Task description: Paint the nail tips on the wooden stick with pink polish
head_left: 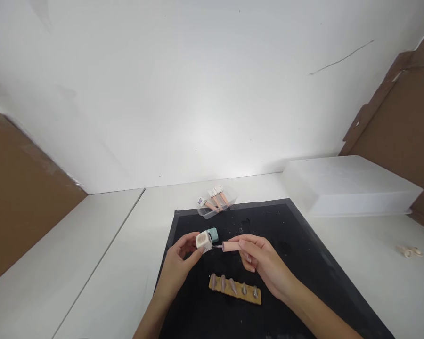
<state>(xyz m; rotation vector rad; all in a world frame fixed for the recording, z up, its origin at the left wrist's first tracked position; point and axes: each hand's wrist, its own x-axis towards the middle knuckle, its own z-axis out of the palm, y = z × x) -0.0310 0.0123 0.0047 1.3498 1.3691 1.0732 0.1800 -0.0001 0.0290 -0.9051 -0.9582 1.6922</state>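
My left hand (180, 263) holds a small white square bottle (203, 240) between thumb and fingers, tilted toward the right. In my right hand (259, 256) is a pink cap (231, 246) with a thin brush (217, 246) pointing left; the brush tip is at the bottle's mouth. Just behind the bottle is a teal object (213, 234), partly hidden. Below the hands, a tan strip (227, 291) with several nail tips (232, 285) in a row lies on the black mat (198, 310). The nail tips are mauve and greyish.
A clear tray (207, 215) at the mat's back edge holds pink-capped white bottles (212, 193). A large translucent white box (353, 188) stands at the back right. Small beige items (408, 251) lie on the white table (378, 263) at far right. Brown cardboard (24, 193) borders both sides.
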